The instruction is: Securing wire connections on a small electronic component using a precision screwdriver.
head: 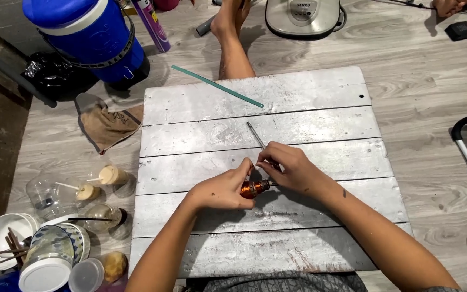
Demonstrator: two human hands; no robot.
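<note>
My left hand [224, 189] grips a small coil of copper wire [253, 188] wound on a spindle, just above a white-painted plank board [320, 162]. My right hand [287, 168] pinches the thin metal rod [255, 133] that runs through the coil, its fingers closed on the rod next to the winding. The rod sticks out toward the far side of the board. A thin green strip [217, 86] lies across the board's far left corner.
A blue water cooler [90, 38] and a purple spray can [152, 24] stand at the far left. Plastic cups with straws [101, 181] and bowls [6, 238] crowd the near left floor. A brown cloth [106, 124] lies nearby. My foot [233, 38] rests beyond the board.
</note>
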